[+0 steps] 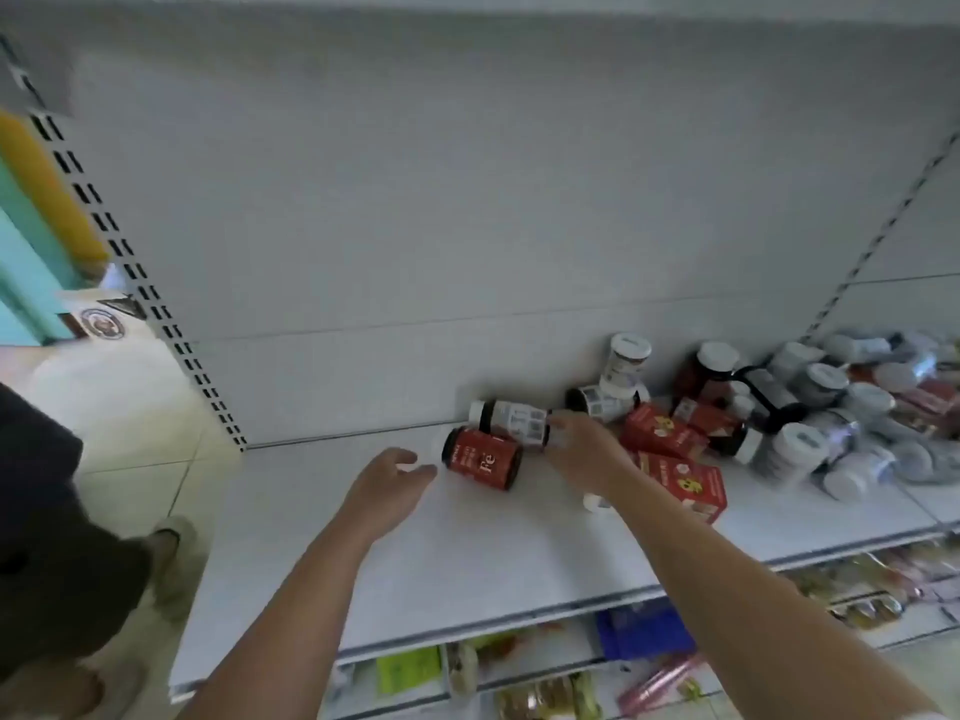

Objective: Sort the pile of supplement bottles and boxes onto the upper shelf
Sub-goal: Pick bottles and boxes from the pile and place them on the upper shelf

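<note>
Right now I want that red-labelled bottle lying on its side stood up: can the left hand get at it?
Probably yes. The left hand is open beside the red-labelled bottle, with only bare shelf between them.

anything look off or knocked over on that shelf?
Yes. The red-labelled dark bottle and the white-labelled dark bottle lie on their sides on the white shelf. At right, the heap of white-capped bottles and red boxes is jumbled.
</note>
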A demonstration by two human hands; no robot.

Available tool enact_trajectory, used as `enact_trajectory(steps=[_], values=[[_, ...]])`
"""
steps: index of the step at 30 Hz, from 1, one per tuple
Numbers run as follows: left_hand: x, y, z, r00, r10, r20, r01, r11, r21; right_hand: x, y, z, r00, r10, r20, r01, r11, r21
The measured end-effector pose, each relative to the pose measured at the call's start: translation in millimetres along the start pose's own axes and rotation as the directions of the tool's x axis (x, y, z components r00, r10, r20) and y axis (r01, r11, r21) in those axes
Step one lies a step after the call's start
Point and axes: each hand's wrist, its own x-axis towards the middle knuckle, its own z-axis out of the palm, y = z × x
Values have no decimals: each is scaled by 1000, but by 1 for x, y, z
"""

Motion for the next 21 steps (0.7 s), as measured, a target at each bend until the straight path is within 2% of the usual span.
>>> enact_trajectory(steps=[2, 4, 6, 8, 10, 14, 17, 19, 21], values=[[13, 7, 22, 988, -141, 67, 151, 975, -166, 20, 1, 6, 997, -69, 47, 74, 991, -109], [23, 18, 42, 965, -218, 144, 251, 926, -283, 41, 0, 12, 989, -95, 113, 121, 960, -252], [33, 21, 62, 963, -220, 154, 264, 886, -382, 57, 0, 19, 988, -110, 112, 143, 925, -352], [42, 26, 75, 970, -226, 86, 239, 837, -491, 66, 0, 24, 987, -143, 66, 158, 898, -412], [49, 31, 85, 966, -258, 14, 229, 830, -510, 71, -1, 27, 986, -155, 68, 169, 885, -433], [54, 28, 90, 963, -268, -11, 244, 891, -383, 66, -2, 27, 978, -161, 133, 208, 801, -561], [45, 19, 85, 968, -250, -19, 229, 913, -339, 55, -2, 26, 982, -77, 173, 145, 892, -428], [36, 10, 80, 977, -213, -28, 188, 912, -365, 41, -3, 30, 985, 39, 169, 6, 966, -258], [20, 4, 66, 985, -173, -7, 151, 881, -448, 23, -6, 30, 979, 145, 139, -137, 988, -69]])
